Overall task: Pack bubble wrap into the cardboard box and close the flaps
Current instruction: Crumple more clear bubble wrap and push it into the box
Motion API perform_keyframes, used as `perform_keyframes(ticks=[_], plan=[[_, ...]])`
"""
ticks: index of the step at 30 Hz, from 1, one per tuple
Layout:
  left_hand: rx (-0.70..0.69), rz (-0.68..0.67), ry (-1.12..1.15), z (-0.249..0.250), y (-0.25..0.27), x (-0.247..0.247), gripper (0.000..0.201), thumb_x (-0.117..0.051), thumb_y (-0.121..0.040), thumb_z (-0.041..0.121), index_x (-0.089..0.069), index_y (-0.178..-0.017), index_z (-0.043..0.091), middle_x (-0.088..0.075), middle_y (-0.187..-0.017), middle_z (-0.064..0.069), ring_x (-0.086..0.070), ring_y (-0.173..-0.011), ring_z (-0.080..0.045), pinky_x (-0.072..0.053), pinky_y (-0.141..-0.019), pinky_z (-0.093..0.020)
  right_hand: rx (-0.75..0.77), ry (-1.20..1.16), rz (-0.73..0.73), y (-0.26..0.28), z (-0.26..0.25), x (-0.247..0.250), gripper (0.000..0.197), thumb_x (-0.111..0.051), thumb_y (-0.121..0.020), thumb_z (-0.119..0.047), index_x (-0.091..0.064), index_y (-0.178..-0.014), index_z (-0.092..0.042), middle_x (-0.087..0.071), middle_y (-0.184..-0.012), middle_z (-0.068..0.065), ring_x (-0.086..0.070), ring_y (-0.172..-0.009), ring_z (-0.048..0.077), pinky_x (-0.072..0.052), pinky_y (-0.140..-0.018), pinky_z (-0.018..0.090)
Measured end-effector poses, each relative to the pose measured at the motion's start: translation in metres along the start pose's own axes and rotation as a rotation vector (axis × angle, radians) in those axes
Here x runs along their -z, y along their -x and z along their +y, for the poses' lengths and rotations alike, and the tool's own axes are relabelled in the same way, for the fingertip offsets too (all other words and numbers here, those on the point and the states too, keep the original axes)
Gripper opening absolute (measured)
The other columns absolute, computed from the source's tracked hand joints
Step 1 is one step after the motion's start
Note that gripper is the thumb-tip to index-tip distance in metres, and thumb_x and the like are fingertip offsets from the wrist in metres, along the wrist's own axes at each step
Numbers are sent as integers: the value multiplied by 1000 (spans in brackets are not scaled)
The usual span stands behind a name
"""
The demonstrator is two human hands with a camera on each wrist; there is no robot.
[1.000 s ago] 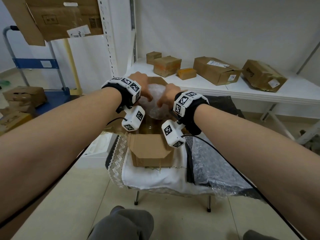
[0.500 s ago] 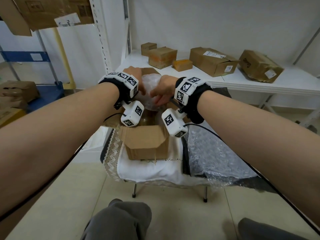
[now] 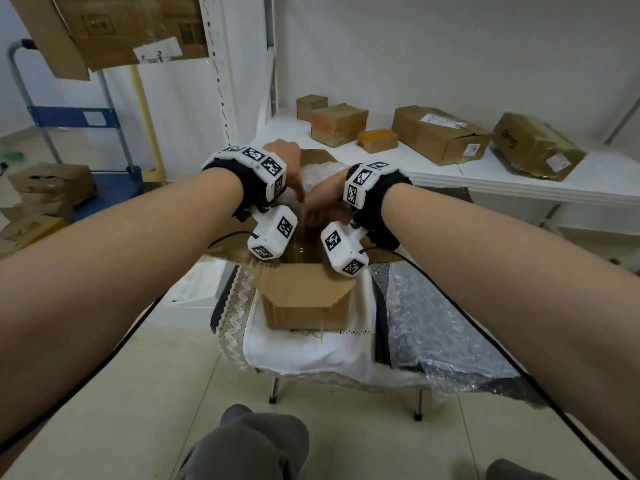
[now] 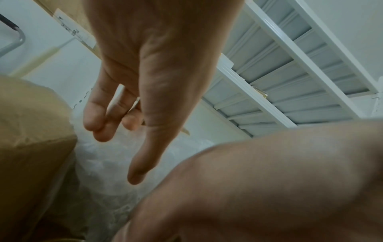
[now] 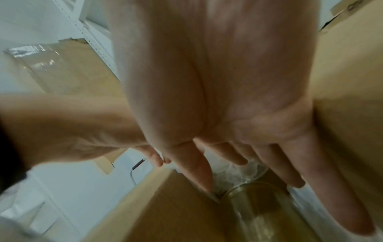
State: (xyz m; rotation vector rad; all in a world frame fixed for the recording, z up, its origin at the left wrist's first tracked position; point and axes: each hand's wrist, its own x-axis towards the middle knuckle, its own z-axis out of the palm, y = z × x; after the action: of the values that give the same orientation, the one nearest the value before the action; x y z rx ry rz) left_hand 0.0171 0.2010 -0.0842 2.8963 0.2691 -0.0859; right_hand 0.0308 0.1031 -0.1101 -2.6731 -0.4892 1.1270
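An open cardboard box (image 3: 304, 299) stands on a small cloth-covered table (image 3: 311, 355), its front flap folded outward. A crumpled wad of bubble wrap (image 3: 320, 173) fills its far half. Both my hands reach into the opening, side by side. My left hand (image 3: 299, 194) has straight fingers pointing down at the bubble wrap (image 4: 111, 165), beside the box wall (image 4: 31, 131). My right hand (image 5: 248, 180) presses straight fingers onto the bubble wrap (image 5: 251, 171) next to a clear glass jar (image 5: 259, 206) inside the box. In the head view the fingertips are hidden by the wrists.
A loose sheet of bubble wrap (image 3: 436, 327) lies on the table's right side. Behind it a white shelf (image 3: 519, 181) carries several cardboard boxes (image 3: 440, 133). A blue trolley (image 3: 86, 116) and more boxes (image 3: 52, 181) stand at left. My knee (image 3: 242, 445) is below.
Both hands have sunk lower into the box and come closer together, pushing the bubble wrap down. The wad stands less high above the rim than a second ago.
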Motion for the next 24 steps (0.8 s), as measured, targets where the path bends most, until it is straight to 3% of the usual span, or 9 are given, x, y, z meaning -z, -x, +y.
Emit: perform_keyframes(ticks=[3, 5, 9, 11, 12, 14, 16, 20, 24], plan=[[-20, -18, 1, 0, 2, 4, 47, -89, -65, 34, -69, -93, 3, -71, -92, -14, -70, -90, -31, -59, -83, -41, 31, 17, 18, 13, 3, -8, 31, -52, -99, -16, -57, -124, 2, -59, -121, 20, -58, -111, 32, -48, -95, 38], [-36, -34, -1, 2, 4, 6, 40, -88, -66, 34, -66, -82, 4, -72, -92, -15, -70, -91, -32, -59, -83, -43, 43, -24, 50, 11, 9, -9, 39, -51, -99, -14, -51, -135, 3, -55, -132, 20, -53, -121, 31, -44, -101, 36], [-47, -32, -9, 6, 5, 8, 44, -88, -67, 32, -69, -94, 2, -71, -95, -14, -70, -89, -31, -58, -86, -45, 32, -111, 45, 13, 10, -4, 33, -48, -100, -18, -57, -126, 0, -58, -123, 19, -56, -117, 36, -50, -73, 32], [-46, -17, -11, 8, 5, 8, 47, -87, -70, 29, -69, -103, 1, -69, -93, -14, -69, -86, -30, -58, -87, -45, 35, -219, 24, 17, 11, -1, 22, -42, -101, -18, -60, -93, -6, -60, -118, 27, -45, -134, 39, -49, -62, 24], [-40, -14, -12, 8, 5, 7, 47, -86, -71, 28, -69, -105, 0, -68, -91, -14, -69, -87, -31, -57, -88, -44, 40, -287, 28, 20, 12, 2, 25, -42, -100, -18, -57, -83, -9, -65, -108, 24, -52, -129, 36, -54, -68, 26], [-23, -17, -15, 7, 6, 5, 49, -86, -71, 29, -69, -107, 0, -69, -93, -15, -70, -91, -31, -57, -89, -43, 89, -424, 129, 25, 15, 9, 25, -45, -99, -17, -61, -84, -6, -70, -93, 15, -71, -87, 26, -59, -80, 34], [-4, -26, -24, 5, 7, 2, 49, -87, -70, 31, -69, -104, 0, -71, -95, -16, -70, -92, -31, -57, -88, -42, 150, -496, 327, 31, 18, 17, 22, -48, -97, -14, -65, -88, -2, -71, -80, 15, -68, -59, 20, -61, -61, 31], [21, -22, -32, 2, 8, -5, 48, -88, -68, 33, -66, -95, 0, -71, -92, -15, -71, -90, -31, -58, -84, -40, 214, -366, 698, 30, 26, 29, 18, -59, -92, -13, -65, -101, 1, -73, -85, 16, -75, -68, 27, -63, -70, 42], [43, -126, -34, 0, 3, -13, 39, -88, -67, 32, -65, -83, 5, -70, -82, -11, -67, -75, -26, -56, -77, -37, 205, -117, 666, 26, 27, 25, 29, -65, -89, -14, -65, -115, -1, -70, -108, 15, -73, -86, 27, -61, -81, 42]])
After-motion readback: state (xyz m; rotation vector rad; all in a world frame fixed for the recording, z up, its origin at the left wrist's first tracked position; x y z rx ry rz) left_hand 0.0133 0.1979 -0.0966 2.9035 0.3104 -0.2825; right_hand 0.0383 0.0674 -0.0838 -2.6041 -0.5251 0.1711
